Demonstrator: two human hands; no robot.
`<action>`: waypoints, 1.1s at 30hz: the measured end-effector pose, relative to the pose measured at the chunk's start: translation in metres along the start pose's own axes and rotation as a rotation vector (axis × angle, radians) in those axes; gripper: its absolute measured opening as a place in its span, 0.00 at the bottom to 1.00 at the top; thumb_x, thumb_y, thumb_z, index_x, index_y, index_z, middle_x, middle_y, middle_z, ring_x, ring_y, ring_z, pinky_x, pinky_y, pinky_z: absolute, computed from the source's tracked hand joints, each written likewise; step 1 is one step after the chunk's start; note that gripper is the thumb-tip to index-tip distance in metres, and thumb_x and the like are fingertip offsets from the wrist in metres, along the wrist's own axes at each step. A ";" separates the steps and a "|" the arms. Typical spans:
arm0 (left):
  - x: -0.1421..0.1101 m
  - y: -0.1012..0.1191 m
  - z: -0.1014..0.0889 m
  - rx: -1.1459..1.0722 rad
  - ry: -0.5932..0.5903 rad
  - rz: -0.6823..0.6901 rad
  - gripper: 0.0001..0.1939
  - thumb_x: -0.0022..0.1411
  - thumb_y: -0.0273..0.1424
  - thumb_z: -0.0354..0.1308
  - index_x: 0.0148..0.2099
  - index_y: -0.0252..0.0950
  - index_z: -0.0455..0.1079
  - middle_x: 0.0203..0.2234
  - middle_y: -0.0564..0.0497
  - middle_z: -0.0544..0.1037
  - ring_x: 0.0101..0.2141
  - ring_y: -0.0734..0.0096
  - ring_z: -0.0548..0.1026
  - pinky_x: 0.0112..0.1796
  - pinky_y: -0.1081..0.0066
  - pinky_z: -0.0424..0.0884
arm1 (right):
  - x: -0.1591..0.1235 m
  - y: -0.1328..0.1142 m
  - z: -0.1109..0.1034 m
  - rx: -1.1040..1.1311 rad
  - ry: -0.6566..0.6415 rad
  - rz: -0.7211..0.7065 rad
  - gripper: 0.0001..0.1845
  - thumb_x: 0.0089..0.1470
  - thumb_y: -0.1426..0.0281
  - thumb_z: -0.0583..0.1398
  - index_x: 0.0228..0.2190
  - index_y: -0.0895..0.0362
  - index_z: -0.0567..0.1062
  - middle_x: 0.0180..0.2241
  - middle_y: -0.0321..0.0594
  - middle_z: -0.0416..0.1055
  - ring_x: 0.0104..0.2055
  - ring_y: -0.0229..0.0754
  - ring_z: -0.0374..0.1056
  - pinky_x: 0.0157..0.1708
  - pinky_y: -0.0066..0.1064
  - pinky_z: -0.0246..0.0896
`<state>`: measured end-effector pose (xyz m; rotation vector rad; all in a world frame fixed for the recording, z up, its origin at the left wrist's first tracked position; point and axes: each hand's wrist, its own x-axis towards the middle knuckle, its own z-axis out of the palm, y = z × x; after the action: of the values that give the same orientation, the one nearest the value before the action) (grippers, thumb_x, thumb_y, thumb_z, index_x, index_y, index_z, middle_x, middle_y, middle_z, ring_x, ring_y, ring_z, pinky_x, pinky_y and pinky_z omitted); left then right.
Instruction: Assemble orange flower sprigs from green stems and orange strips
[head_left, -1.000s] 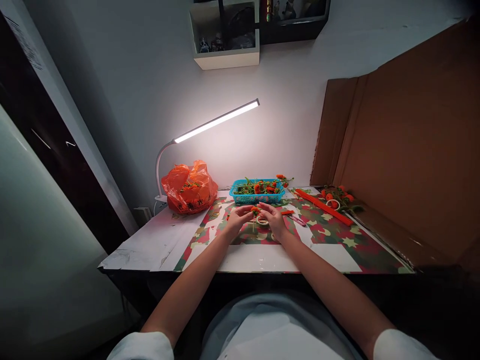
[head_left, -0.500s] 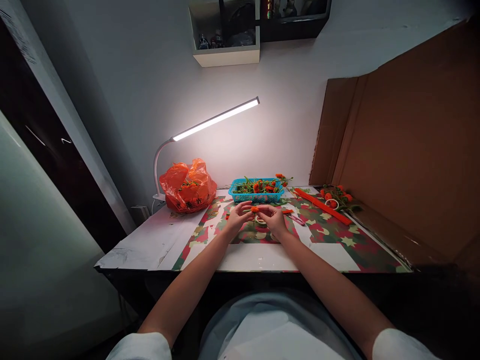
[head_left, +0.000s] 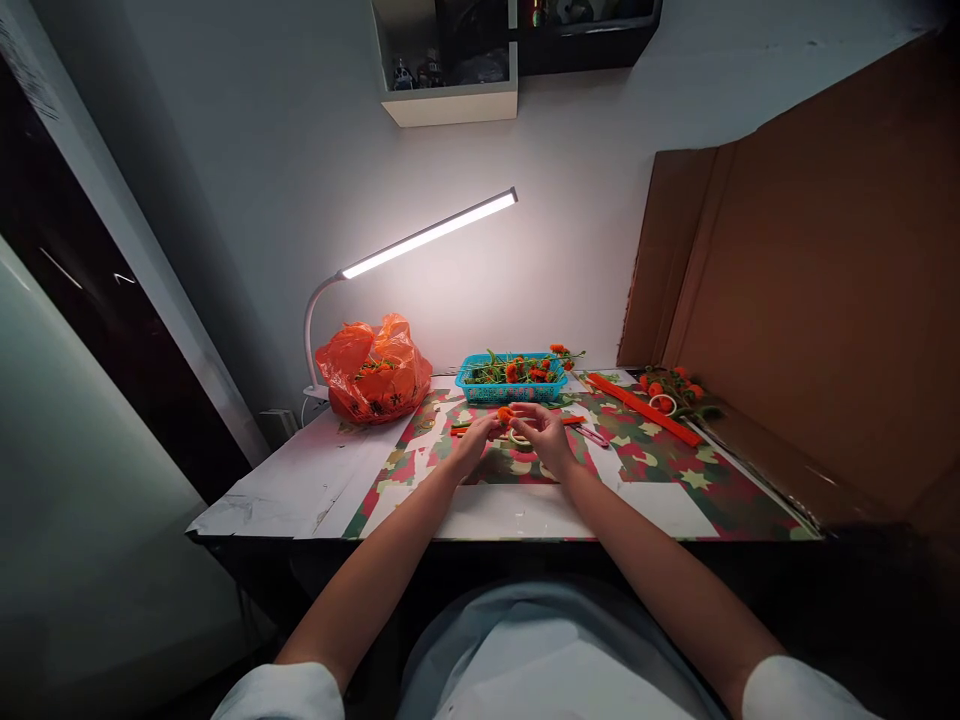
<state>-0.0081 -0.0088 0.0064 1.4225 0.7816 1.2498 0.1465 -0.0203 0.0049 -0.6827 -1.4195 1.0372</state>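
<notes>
My left hand point(head_left: 475, 440) and my right hand point(head_left: 545, 434) meet over the patterned table mat point(head_left: 660, 470). Both pinch a small orange artificial flower point(head_left: 505, 413) with a green stem, held between the fingertips. A ring of tape point(head_left: 520, 438) lies on the mat just under the hands. Behind them stands a blue basket point(head_left: 512, 383) filled with more orange flowers and green stems.
An orange plastic bag point(head_left: 369, 368) sits at the back left beside a lit desk lamp point(head_left: 427, 235). Red strips point(head_left: 643, 408), loose flowers and a second tape ring point(head_left: 664, 403) lie at the right, against a tall cardboard sheet point(head_left: 810, 290). A pink tool point(head_left: 592, 435) rests right of my hands.
The hands have drawn a little closer together around the flower, and the view has shifted slightly downward. Nothing else on the table moved.
</notes>
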 end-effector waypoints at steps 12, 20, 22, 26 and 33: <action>-0.008 -0.002 0.004 0.048 -0.073 0.031 0.14 0.51 0.39 0.62 0.37 0.35 0.76 0.29 0.50 0.76 0.35 0.65 0.70 0.38 0.70 0.64 | -0.005 -0.002 0.005 -0.277 -0.009 -0.203 0.14 0.49 0.59 0.62 0.36 0.54 0.76 0.38 0.41 0.74 0.42 0.45 0.68 0.38 0.34 0.66; -0.009 0.000 0.005 0.037 -0.060 -0.004 0.15 0.48 0.40 0.64 0.34 0.34 0.75 0.24 0.52 0.71 0.28 0.71 0.66 0.33 0.72 0.61 | -0.002 0.005 0.005 -0.437 -0.026 -0.328 0.11 0.53 0.64 0.58 0.37 0.54 0.74 0.38 0.44 0.72 0.42 0.46 0.67 0.41 0.36 0.64; -0.009 -0.001 0.003 0.054 -0.068 0.002 0.15 0.49 0.41 0.63 0.32 0.34 0.74 0.23 0.53 0.69 0.27 0.73 0.64 0.31 0.72 0.60 | -0.002 0.006 0.005 -0.465 -0.030 -0.335 0.10 0.54 0.65 0.57 0.37 0.55 0.73 0.37 0.44 0.72 0.42 0.46 0.67 0.42 0.37 0.63; -0.007 -0.002 0.001 0.090 -0.082 -0.009 0.17 0.48 0.44 0.63 0.29 0.34 0.71 0.20 0.55 0.65 0.24 0.76 0.59 0.28 0.73 0.57 | -0.001 0.008 0.005 -0.494 -0.044 -0.327 0.09 0.54 0.65 0.57 0.36 0.55 0.73 0.36 0.44 0.71 0.40 0.46 0.66 0.42 0.37 0.63; -0.006 -0.002 0.000 0.141 -0.089 0.007 0.21 0.47 0.49 0.64 0.29 0.33 0.71 0.20 0.55 0.64 0.24 0.76 0.58 0.27 0.73 0.55 | -0.002 0.011 0.007 -0.484 -0.044 -0.262 0.08 0.55 0.66 0.54 0.35 0.55 0.71 0.34 0.42 0.69 0.36 0.43 0.66 0.36 0.33 0.64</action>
<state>-0.0094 -0.0141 0.0032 1.5848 0.8178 1.1467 0.1381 -0.0186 -0.0047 -0.7933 -1.7664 0.5061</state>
